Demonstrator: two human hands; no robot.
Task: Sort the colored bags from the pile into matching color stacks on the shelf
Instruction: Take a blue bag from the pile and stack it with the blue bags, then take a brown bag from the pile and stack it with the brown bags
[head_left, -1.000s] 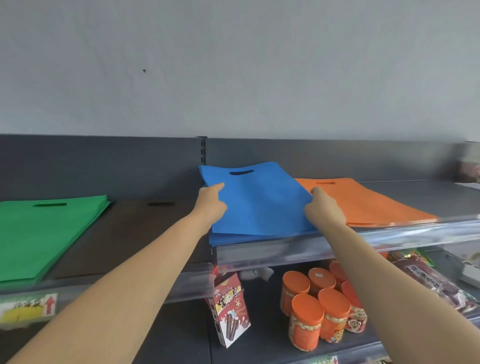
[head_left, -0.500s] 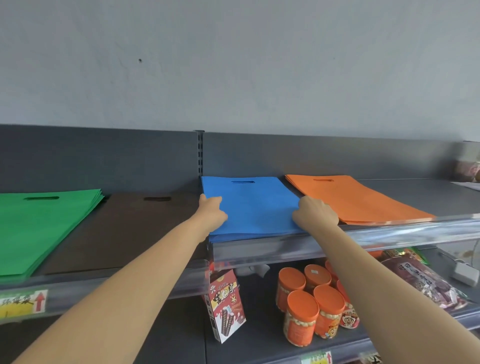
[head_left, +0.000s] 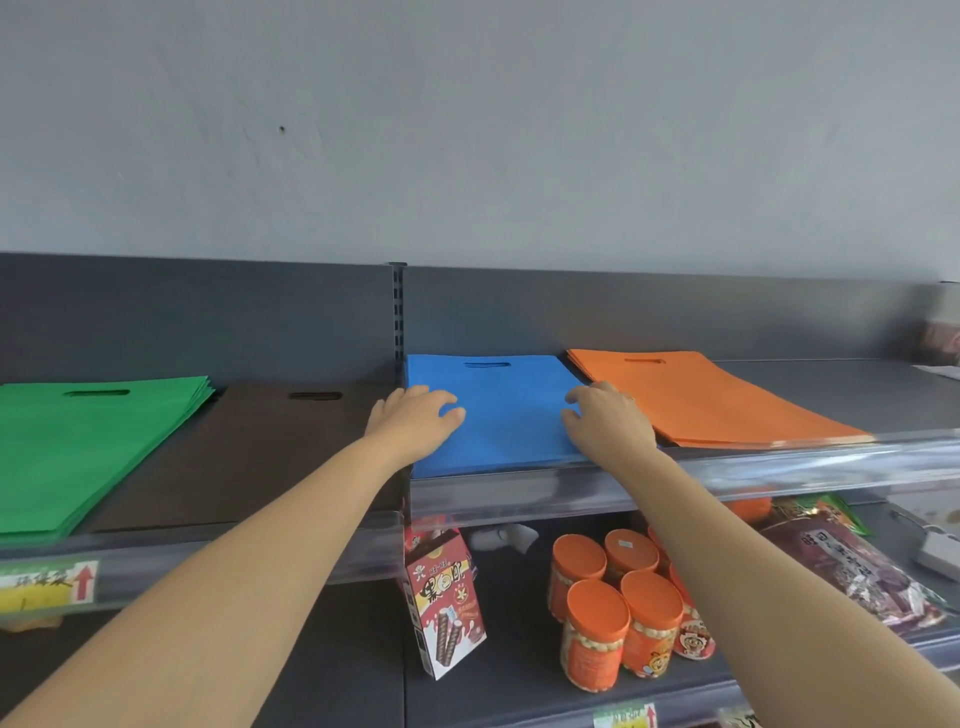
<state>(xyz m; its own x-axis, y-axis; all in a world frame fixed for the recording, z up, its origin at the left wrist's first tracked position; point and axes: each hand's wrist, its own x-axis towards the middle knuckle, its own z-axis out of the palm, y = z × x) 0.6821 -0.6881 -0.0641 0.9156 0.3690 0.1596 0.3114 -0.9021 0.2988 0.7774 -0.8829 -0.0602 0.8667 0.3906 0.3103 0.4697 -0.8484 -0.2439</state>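
The person is standing at the shelf with both arms stretched out. The blue bag is now lying flat on top of its own colour, between the brown stack and the orange stack. A second ago it was being held up by its two sides, with the handle end tipped clear of the pile. It has since been lowered and slid back towards the rear wall.

The left hand is resting on the bag's left edge. The right hand is resting on its right edge, just beside the orange stack. The fingers of both hands are lying loosely curved and a little spread, with the tips touching the cloth, and they are no longer pinching it.

To my eye this placing is finishing, and the hands are only squaring the bag before letting go. The green stack is sitting at the far left, just beside the brown one. The unsorted pile is not showing from here, so I am not able to tell how many bags are waiting.
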